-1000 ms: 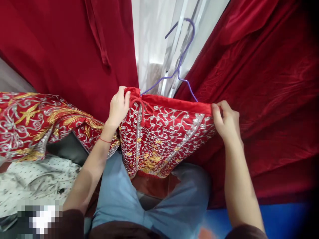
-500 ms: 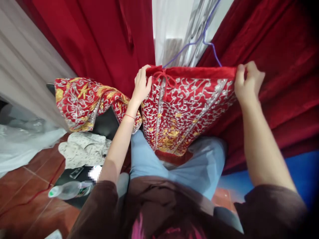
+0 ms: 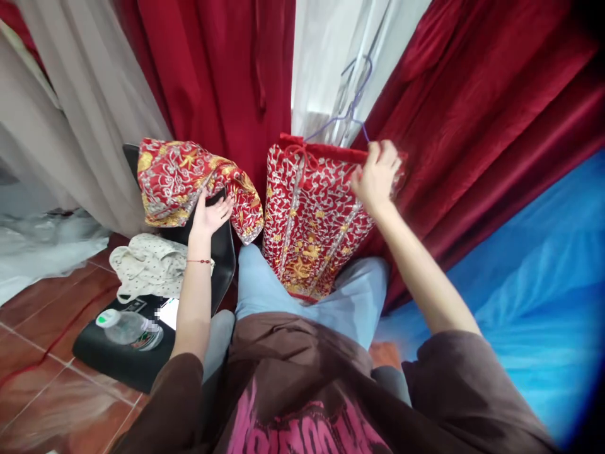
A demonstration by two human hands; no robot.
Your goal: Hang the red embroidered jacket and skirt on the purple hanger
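A red skirt [image 3: 312, 214] with silver and gold embroidery hangs upright in front of my legs on a purple wire hanger [image 3: 350, 113]. Its plain red waistband has a tied bow near the left end. My right hand [image 3: 378, 173] grips the waistband toward its right end, fingers bent over the top edge. Away from the skirt, my left hand [image 3: 212, 214] is open, palm up and fingers spread. It is in front of a second embroidered red garment [image 3: 174, 180] draped over a black chair [image 3: 222, 252]; whether it touches the cloth I cannot tell.
On the chair's seat lie a spotted white cloth bag [image 3: 149, 265], a plastic bottle [image 3: 130, 329] with a green cap and a lit phone [image 3: 170, 313]. Dark red curtains [image 3: 222, 75] hang ahead, and blue fabric [image 3: 510, 309] spreads at the right. Clear plastic [image 3: 51, 246] is heaped at left.
My left hand has let go of the waistband and moved left toward the draped garment. My right hand has shifted left with the skirt's right end, and the waistband is no longer stretched taut.
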